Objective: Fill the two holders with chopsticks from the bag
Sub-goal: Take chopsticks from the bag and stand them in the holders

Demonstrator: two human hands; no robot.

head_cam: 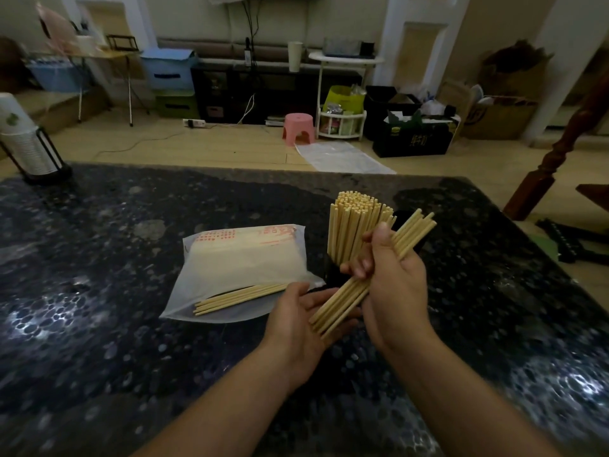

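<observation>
My right hand point(392, 278) grips a slanted bundle of chopsticks point(342, 305), its upper ends pointing up right. My left hand point(296, 318) lies palm up under the bundle's lower ends, fingers relaxed and touching them. Behind my hands a dark holder point(333, 275) stands packed with upright chopsticks point(356, 222). A second dark holder point(403, 216) shows only partly behind the bundle. To the left lies the white plastic bag point(244, 258), still bulging with chopsticks, and several loose chopsticks point(237, 296) stick out of its open near end.
Everything rests on a dark speckled stone table point(115, 291). A stack of paper cups in a black rack point(26, 143) stands at the table's far left corner. A wooden post point(560, 153) rises beyond the right edge. Boxes and a pink stool point(298, 127) sit on the floor behind.
</observation>
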